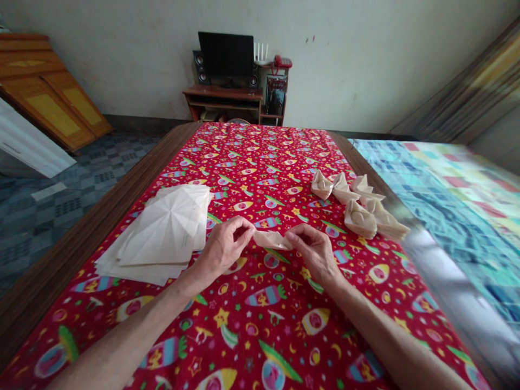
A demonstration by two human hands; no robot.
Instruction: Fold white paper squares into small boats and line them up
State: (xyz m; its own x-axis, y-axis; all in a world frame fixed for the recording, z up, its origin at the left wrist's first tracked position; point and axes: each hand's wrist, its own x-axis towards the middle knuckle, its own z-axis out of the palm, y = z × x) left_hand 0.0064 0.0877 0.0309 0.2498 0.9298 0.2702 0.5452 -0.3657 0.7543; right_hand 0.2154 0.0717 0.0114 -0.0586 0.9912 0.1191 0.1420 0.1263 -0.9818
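Note:
Between my hands, just above the red patterned cloth, is a narrow folded piece of cream paper (271, 240). My left hand (227, 241) pinches its left end between thumb and fingertips. At the other end, my right hand (314, 249) grips the paper the same way. A stack of creased cream paper sheets (162, 230) lies to the left of my left hand, with fold lines radiating across the top sheet. Beyond my right hand sit several folded paper shapes with pointed tips (361, 218), grouped near the cloth's right side.
The red cloth (260, 325) covers a wooden table (162, 157). A bed with a blue patterned cover (439, 216) adjoins on the right. Past the far edge stands a desk with a monitor (226, 56) and a red telephone (282, 62). A wooden cabinet (57, 103) stands at the left.

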